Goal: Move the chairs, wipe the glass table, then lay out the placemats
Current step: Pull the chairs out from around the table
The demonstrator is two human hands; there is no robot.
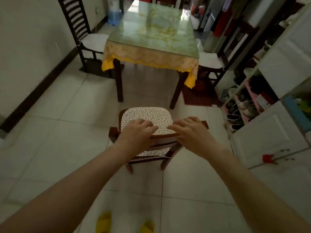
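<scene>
1. Chair stands on the tiled floor in front of the person, its seat facing the table and its back toward the camera, well apart from the table's near edge.
2. Its seat carries a speckled cushion.
3. Left hand rests over the top rail of the chair back, fingers curled forward over the wood onto the cushion side.
4. Right hand lies on the same rail just beside the left, fingers spread and bent down; whether either hand truly clamps the rail or only rests on it is hard to tell from above.
5. Both forearms reach in from the lower corners, bare.
6. The table has a glass top over a pale patterned cloth with a yellow fringe hanging at the near side and corners.
7. A dark ladder-back chair stands at the table's left side against the wall, white pad on its seat.
8. Another dark chair stands at the table's right side, also with a white pad.
9. A red mat lies on the floor by the table's right near leg.
10. Shoe shelves and white cabinet doors line the right wall.
11. Two yellow slippers show at the bottom edge, on the person's feet.
</scene>
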